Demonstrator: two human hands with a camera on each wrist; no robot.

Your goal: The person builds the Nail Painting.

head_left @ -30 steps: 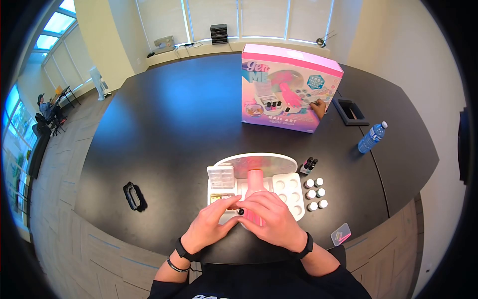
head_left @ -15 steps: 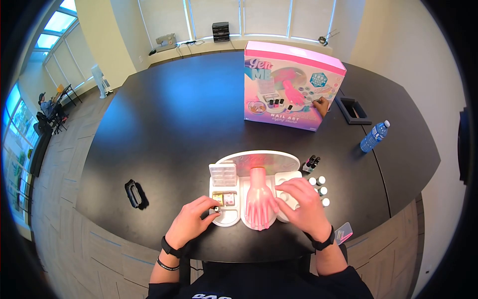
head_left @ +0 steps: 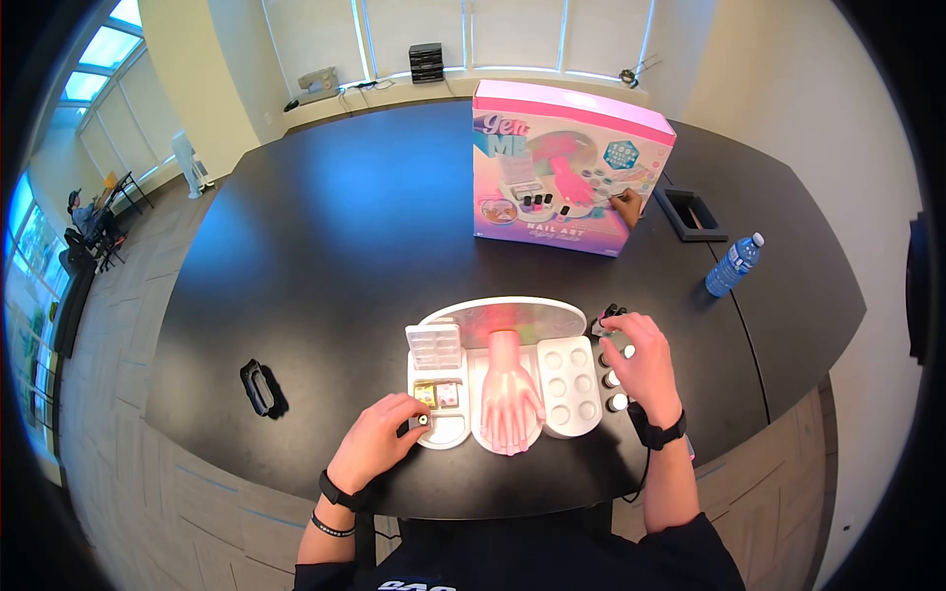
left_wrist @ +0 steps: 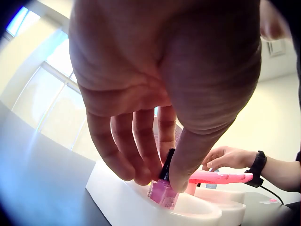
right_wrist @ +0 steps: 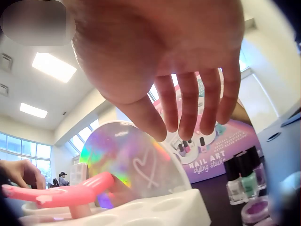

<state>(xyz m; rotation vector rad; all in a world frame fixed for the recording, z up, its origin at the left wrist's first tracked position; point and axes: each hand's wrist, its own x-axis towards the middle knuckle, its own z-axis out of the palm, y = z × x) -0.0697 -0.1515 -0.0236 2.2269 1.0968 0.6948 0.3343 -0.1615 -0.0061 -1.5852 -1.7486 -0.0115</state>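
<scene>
In the left wrist view, the thumb and fingers of my left hand [head_left: 376, 438] pinch a pink nail polish bottle [left_wrist: 163, 194] with a black cap, low at the white tray's front left compartment [head_left: 443, 429]. My right hand [head_left: 645, 369] is right of the tray, fingers loosely bent with nothing between them in the right wrist view. Several black-capped nail polish bottles [right_wrist: 243, 182] stand just beyond its fingertips. Below the hand are several white-lidded jars [head_left: 618, 402], partly hidden by it. A pink model hand [head_left: 507, 394] lies palm down in the tray's middle.
A shiny rounded backboard [head_left: 537, 312] rises behind the model hand. The palette with round wells [head_left: 569, 389] forms the tray's right side. Farther back stand a nail art box [head_left: 572, 172] and a water bottle [head_left: 734, 266]. A black band-like object [head_left: 258, 389] lies at left.
Both hands were together over the model hand. They have parted: the left has carried the nail polish bottle to the tray's left side, the right has moved right toward the other bottles.
</scene>
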